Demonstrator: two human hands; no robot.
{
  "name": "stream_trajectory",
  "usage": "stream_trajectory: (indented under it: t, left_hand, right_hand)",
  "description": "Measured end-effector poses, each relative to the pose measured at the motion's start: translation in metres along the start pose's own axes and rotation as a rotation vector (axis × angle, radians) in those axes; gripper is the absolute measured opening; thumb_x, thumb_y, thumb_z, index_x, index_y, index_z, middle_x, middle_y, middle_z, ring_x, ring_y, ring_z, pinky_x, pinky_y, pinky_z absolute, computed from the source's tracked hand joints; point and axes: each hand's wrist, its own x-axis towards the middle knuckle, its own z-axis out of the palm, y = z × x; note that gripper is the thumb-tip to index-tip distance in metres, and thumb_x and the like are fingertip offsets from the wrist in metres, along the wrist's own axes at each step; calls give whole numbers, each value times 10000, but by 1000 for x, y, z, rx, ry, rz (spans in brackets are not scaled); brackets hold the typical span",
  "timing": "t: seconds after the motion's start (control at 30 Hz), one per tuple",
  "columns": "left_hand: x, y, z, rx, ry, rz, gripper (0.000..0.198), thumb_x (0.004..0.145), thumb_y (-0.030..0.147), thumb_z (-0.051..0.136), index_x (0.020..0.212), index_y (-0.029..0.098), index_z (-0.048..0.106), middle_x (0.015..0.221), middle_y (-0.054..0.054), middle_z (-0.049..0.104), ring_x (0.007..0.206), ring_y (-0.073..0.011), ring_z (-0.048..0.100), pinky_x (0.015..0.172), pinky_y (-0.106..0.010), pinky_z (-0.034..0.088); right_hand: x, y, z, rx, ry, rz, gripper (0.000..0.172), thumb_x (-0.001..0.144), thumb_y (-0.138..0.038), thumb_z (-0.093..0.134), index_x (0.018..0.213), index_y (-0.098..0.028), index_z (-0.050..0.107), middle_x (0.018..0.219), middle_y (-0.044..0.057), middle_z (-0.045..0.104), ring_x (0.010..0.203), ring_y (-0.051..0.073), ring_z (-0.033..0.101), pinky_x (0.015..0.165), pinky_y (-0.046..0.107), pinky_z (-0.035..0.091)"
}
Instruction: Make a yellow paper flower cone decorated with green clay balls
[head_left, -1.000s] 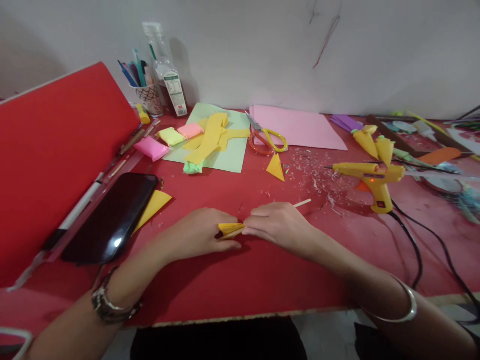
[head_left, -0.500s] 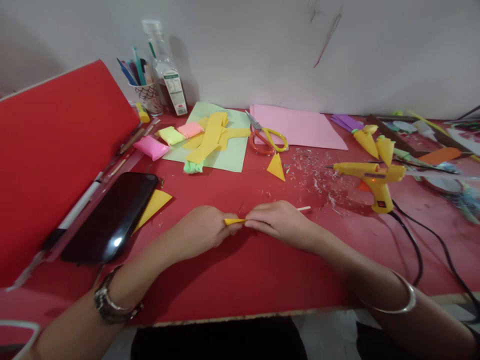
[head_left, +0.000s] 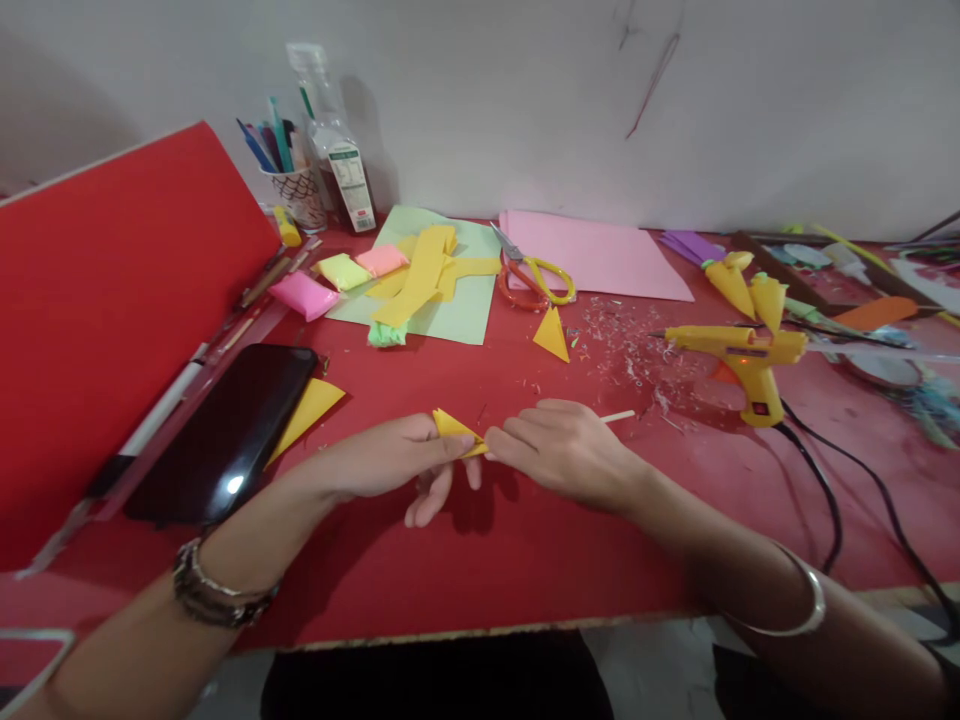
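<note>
Over the front middle of the red tabletop, my left hand point(head_left: 397, 455) pinches a folded piece of yellow paper point(head_left: 452, 425) between thumb and index finger. Its other fingers hang bent below. Closed just to the right, my right hand point(head_left: 566, 445) has its fingertips at the paper's right-hand tip. A thin white stick point(head_left: 619, 416) pokes out behind the right hand; the rest of it is hidden by the hand. Whether the stick touches the paper cannot be seen. Beyond the hands lies another folded yellow triangle point(head_left: 553, 335).
A glue gun point(head_left: 739, 350) with a lit light and cord lies right, near yellow paper cones point(head_left: 731, 288). Scissors point(head_left: 534, 280) rest by pink sheets point(head_left: 600, 250). A phone point(head_left: 225, 430) lies left, partly over yellow paper point(head_left: 309, 410). A glass bottle point(head_left: 345, 170) stands at the back.
My left hand has turned and loosened its lower fingers, so more of the folded yellow paper shows, tilted upward. The white stick has shifted slightly right with my right hand.
</note>
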Motion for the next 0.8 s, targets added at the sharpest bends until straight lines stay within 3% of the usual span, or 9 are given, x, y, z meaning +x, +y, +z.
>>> stream_trajectory:
  t: [0.13, 0.27, 0.47, 0.57, 0.63, 0.7, 0.8]
  left_hand:
    - [3, -2, 4, 155, 40, 50, 444, 887, 353, 243, 660, 138, 559, 446, 20, 558, 454, -87, 513, 566, -211, 418]
    - [4, -4, 8, 525, 145, 103, 482, 896, 329, 237, 560, 148, 532, 504, 14, 585, 467, -75, 510, 551, -195, 381]
    - [7, -5, 15, 1219, 271, 341, 287, 877, 214, 319, 740, 168, 567, 571, 1, 610, 456, -131, 505, 452, -248, 270]
    - [6, -2, 17, 1431, 275, 442, 208, 831, 112, 371, 772, 150, 567, 580, -14, 618, 454, -146, 510, 451, -264, 255]
    - [5, 1, 18, 1461, 270, 410, 212, 806, 60, 373, 760, 140, 564, 563, -16, 612, 441, -139, 503, 445, -261, 246]
    - [4, 1, 16, 1345, 287, 297, 225, 823, 88, 361, 722, 146, 554, 547, -12, 602, 426, -128, 490, 431, -248, 237]
    - [4, 0, 11, 852, 239, 115, 338, 884, 264, 295, 648, 156, 512, 481, 24, 547, 389, -86, 451, 421, -206, 279]
  right_hand:
    - [-1, 3, 4, 244, -247, 115, 276, 883, -210, 330, 704, -172, 538, 545, -31, 541, 459, 81, 413, 458, 227, 186]
    - [3, 4, 2, 433, -513, 277, 266, 878, -306, 359, 729, -171, 533, 570, -22, 535, 485, 82, 413, 473, 211, 200]
    - [5, 15, -7, 930, -554, 327, 270, 870, -250, 376, 641, -149, 478, 548, -42, 465, 505, 58, 409, 528, 184, 285]
    - [3, 19, -7, 1132, -582, 349, 259, 863, -229, 382, 638, -143, 477, 521, -47, 451, 483, 49, 417, 512, 168, 309]
    - [3, 19, -4, 1136, -574, 357, 262, 868, -244, 376, 663, -141, 501, 533, -43, 469, 487, 51, 424, 506, 167, 311]
    - [3, 16, 0, 983, -540, 342, 268, 874, -268, 373, 696, -145, 531, 566, -33, 502, 509, 59, 432, 511, 177, 300]
    - [4, 8, 6, 600, -439, 265, 281, 882, -292, 358, 742, -150, 556, 622, -9, 550, 538, 82, 441, 501, 204, 263]
